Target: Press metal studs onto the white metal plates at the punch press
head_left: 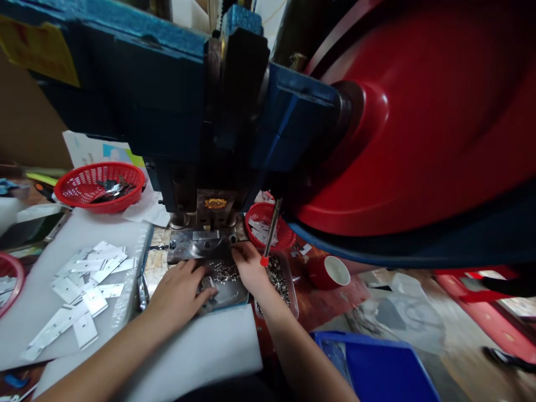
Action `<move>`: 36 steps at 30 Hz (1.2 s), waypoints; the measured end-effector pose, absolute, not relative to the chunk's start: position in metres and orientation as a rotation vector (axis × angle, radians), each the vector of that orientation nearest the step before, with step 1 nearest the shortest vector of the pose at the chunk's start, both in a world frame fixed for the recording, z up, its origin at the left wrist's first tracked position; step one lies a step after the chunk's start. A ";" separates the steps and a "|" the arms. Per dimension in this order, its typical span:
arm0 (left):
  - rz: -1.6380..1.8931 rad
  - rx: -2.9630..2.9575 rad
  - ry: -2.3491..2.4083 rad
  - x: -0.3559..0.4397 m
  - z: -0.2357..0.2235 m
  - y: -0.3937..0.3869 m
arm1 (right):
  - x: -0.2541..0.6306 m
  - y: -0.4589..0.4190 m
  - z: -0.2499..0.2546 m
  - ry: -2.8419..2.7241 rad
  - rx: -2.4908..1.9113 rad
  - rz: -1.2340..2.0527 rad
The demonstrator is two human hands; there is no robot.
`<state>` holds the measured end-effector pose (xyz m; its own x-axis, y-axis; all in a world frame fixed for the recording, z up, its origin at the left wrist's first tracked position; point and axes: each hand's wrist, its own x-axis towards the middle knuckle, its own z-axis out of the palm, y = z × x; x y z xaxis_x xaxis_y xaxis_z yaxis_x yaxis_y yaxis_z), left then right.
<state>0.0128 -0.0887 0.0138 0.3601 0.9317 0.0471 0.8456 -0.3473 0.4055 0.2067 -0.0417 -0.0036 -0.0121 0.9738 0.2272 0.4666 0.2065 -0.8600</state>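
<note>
- At the far left edge of the bench I see part of a red basket rim (12, 279), cut off by the frame.
- Next along, a white sheet (50, 329) covers the bench's left side, and flat metal plates (84, 290) lie scattered on it, some overlapping.
- Behind them, toward the back left of the bench, a red mesh basket (100, 185) holds a few dark and shiny pieces.
- My left hand (180, 293) lies palm down at the left edge of a shallow metal tray (226, 290), fingers loosely curled over small shiny parts (226, 271); I cannot tell whether it is actually gripping any.
- The tray sits at the bench's front middle, just before the press's grey die plate (196, 243), under the blue press body (167, 100).
- My right hand (251, 268) reaches onto the tray's far right corner, fingertips pinched narrow at the die plate's edge; whatever it may be holding is too small to make out.
- Just beside that hand hangs a thin rod with a red tip (268, 237).
- A clear tray of small dark parts (280, 276) lies right of my wrist.
- Behind it sits a second red basket (268, 226) with white pieces.
- Further right stands a red cup (330, 272), white inside.
- The big red flywheel (419, 123) fills the upper right.
</note>
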 end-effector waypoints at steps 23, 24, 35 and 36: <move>0.914 2.001 1.477 0.014 -0.001 -0.094 | 0.210 -0.049 -0.003 -2.189 -1.512 0.140; 0.918 1.989 1.475 0.014 0.000 -0.093 | 0.209 -0.049 -0.003 -2.201 -1.505 0.142; 1.005 1.616 1.650 -0.004 0.016 -0.079 | 0.185 -0.031 0.018 -1.978 -1.383 0.270; 1.008 1.562 1.659 -0.006 0.019 -0.076 | 0.179 -0.025 0.021 -1.980 -1.377 0.268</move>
<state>-0.0058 -0.0763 0.0185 -0.0900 0.9946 0.0524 0.5045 0.0002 0.8634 0.1791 -0.0253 0.0212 -0.1900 0.8850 0.4250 0.7400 0.4136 -0.5304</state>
